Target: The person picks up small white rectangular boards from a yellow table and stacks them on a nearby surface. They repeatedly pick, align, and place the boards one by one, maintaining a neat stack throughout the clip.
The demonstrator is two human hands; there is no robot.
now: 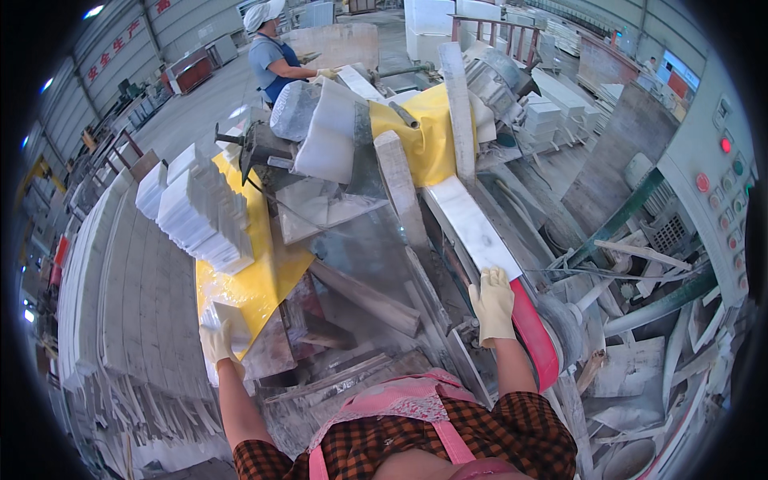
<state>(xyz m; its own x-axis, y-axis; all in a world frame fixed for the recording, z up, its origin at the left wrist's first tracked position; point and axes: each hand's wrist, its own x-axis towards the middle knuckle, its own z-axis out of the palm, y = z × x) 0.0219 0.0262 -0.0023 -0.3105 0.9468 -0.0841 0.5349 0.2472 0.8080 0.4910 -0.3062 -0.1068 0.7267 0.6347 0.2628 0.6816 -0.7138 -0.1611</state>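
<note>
My left hand (217, 344), in a cream glove, is closed around the near edge of a small stack of white stone tiles (230, 314). That stack stands on yellow sheeting (268, 292). To the right, my gloved right hand (492, 306) lies with its fingers stretched over the near end of a long white stone strip (478, 228). The strip rests on a red conveyor belt (534, 332), and its far end reaches a yellow cover (424, 132) on the machine. What lies under my left fingers is partly hidden.
A taller stack of white tiles (200, 212) stands on the left. At right is a control panel (712, 176) with buttons. Broken stone offcuts (632, 368) lie beside the belt. Across the machine, a person in a blue apron (276, 60) handles a pale strip (358, 82).
</note>
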